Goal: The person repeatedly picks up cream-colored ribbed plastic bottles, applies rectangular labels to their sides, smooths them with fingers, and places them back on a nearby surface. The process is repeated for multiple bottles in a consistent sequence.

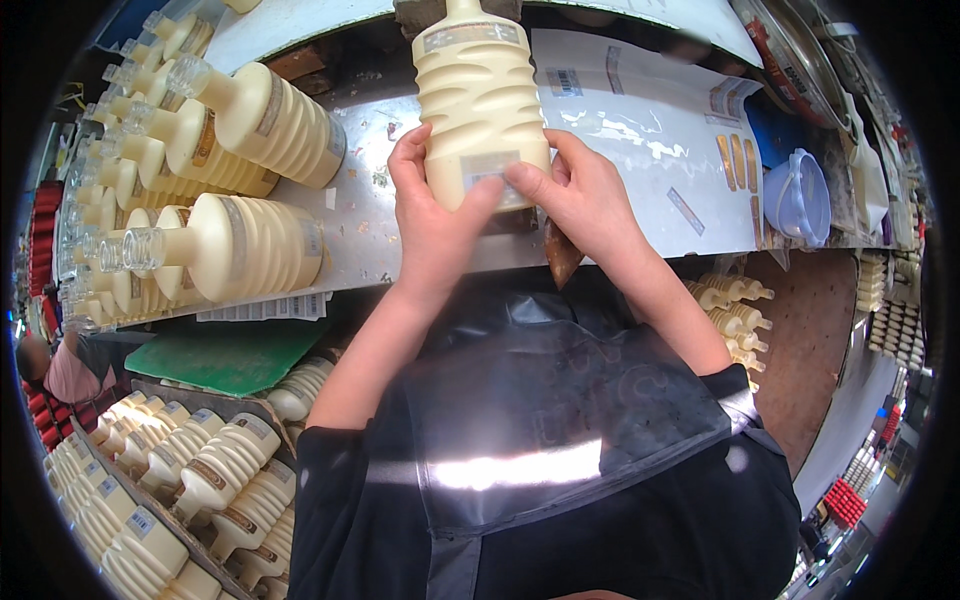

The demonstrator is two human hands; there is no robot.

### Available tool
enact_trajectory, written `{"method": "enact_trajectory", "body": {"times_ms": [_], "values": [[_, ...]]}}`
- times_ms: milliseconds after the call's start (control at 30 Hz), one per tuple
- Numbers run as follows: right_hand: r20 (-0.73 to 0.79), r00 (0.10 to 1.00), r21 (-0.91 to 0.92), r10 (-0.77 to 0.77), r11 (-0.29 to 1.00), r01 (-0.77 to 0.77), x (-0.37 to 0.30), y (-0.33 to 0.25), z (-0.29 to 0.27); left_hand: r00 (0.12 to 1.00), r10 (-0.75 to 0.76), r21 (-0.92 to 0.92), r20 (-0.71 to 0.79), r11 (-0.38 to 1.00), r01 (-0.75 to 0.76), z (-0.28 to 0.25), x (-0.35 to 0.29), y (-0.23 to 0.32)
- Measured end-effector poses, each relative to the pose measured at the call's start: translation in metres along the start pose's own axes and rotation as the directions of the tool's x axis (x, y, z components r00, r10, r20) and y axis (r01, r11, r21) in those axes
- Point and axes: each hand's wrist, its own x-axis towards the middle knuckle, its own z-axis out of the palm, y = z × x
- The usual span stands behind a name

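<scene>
A cream bottle [472, 95] with wavy ribs lies in front of me, neck pointing away, its far end over a dark block [412, 14]. Both hands grip it near its base. My left hand [437, 205] wraps the left side, and my right hand [588, 195] wraps the right side. Both thumbs press on a pale label [486, 168] near the base, partly covering it. Below my right palm a brown pointed piece [563, 256] sticks out; whether that hand holds it is hidden.
Several similar bottles [280, 120] stand packed on the metal bench [365, 215] at left. A white sheet [640, 130] bears loose labels [686, 210] and gold strips [738, 163]. A lilac bucket [798, 200] is at right. Crated bottles [230, 460] and a green board [230, 352] sit lower left.
</scene>
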Motion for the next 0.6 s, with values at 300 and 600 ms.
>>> {"method": "enact_trajectory", "body": {"times_ms": [300, 600], "values": [[-0.092, 0.991, 0.427, -0.099, 0.895, 0.129, 0.009, -0.019, -0.029, 0.998, 0.035, 0.103, 0.057, 0.994, -0.041, -0.005, -0.001, -0.005], [-0.148, 0.537, -0.468, -0.831, 0.537, 0.702, -0.001, -0.034, -0.017, 0.993, 0.114, 0.102, -0.013, 0.989, -0.112, -0.019, -0.003, -0.019]]}}
